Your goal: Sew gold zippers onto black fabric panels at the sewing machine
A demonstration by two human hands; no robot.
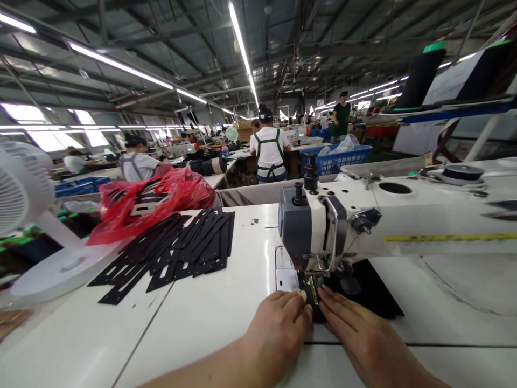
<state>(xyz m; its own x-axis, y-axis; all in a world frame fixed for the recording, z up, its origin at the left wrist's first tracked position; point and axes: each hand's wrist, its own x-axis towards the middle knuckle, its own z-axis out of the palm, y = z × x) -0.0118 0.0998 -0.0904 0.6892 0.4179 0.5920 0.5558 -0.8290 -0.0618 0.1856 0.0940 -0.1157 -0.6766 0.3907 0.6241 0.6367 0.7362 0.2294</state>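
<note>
At the sewing machine, a zipper with gold-coloured teeth lies on black fabric just under the presser foot area. On the zipper's left side is my left hand, its fingers curled and pressed together on the dark zipper edge. My right hand rests on the zipper's other side, fingers stretched out and flat over the black fabric. The fingertips of both hands are close together in front of the needle, which is hard to make out.
Many black strips with cut-out slots lie fanned out on the white table at left. Behind them sits a red plastic bag. A white fan stands far left. Thread cones are at upper right; co-workers work beyond.
</note>
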